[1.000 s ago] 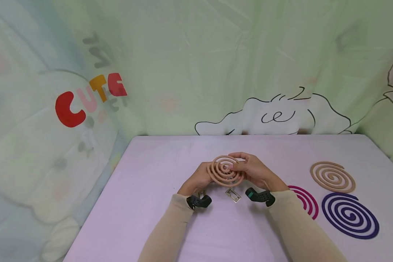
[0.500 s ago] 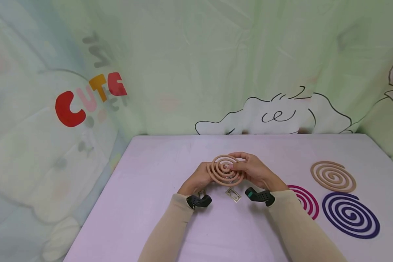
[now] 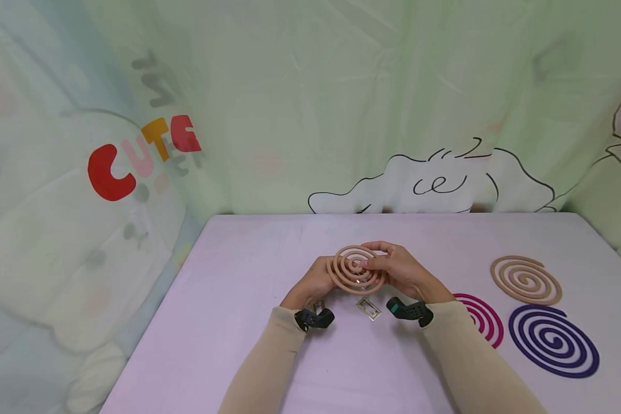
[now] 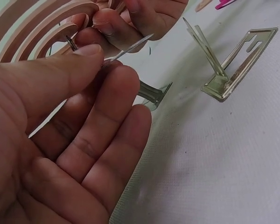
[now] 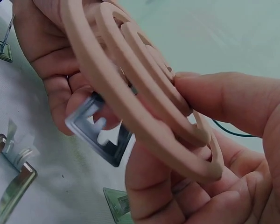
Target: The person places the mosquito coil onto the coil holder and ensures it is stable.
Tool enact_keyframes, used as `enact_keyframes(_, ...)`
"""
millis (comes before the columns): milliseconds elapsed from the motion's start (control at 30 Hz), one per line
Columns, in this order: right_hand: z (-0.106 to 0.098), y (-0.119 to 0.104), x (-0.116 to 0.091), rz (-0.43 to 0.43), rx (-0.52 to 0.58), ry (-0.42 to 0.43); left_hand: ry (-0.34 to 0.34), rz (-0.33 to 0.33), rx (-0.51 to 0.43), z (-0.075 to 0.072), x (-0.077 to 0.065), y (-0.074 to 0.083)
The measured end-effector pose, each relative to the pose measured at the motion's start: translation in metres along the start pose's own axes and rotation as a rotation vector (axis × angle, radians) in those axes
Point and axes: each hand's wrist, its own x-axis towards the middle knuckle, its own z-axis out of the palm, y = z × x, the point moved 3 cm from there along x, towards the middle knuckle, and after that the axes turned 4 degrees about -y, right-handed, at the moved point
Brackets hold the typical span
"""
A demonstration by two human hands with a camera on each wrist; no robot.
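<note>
Coil [image 3: 356, 264] in light brown, wound as a flat spiral, hangs above the bench [image 3: 227, 322], and I hold it in my right hand [image 3: 403, 273], thumb on its face near the middle, fingers behind its rim. Under the coil, the thumb and fingers of my left hand [image 3: 314, 282] pinch a small metal stand [image 5: 84, 133]; I cannot tell whether metal and spiral touch. Nearer me than the coil, a second stand [image 4: 218, 85] lies on the bench with its thin prongs raised. Another stand [image 3: 318, 305] shows to the coil's left, partly covered by my left wrist. Well to the coil's right lie three more spirals: a tan spiral [image 3: 526, 280], a purple spiral [image 3: 555, 342] nearer me, and a pink spiral [image 3: 498, 323], partly hidden by my right sleeve [image 3: 476, 362]. Beyond the coil hangs a printed curtain [image 3: 300, 103].
</note>
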Motion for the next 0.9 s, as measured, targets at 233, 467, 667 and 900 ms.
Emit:
enact_keyframes(233,0.001,0.0008,0.0001,0.012,-0.003,0.01,0.011,-0.025,0.018,-0.0006,0.0001,-0.0008)
enact_keyframes(467,0.0005,0.0026,0.0011,0.018,-0.01,0.034,0.008,-0.041,-0.014,-0.0008,-0.0005,-0.0013)
enact_keyframes(667,0.0003,0.0046,0.0014,0.016,-0.016,0.053,0.016,-0.05,-0.014,-0.0008,-0.0002,-0.0036)
enact_keyframes(900,0.0006,0.0061,0.0008,0.028,-0.016,0.073,0.014,-0.041,-0.013,-0.0007,0.0002,-0.0055)
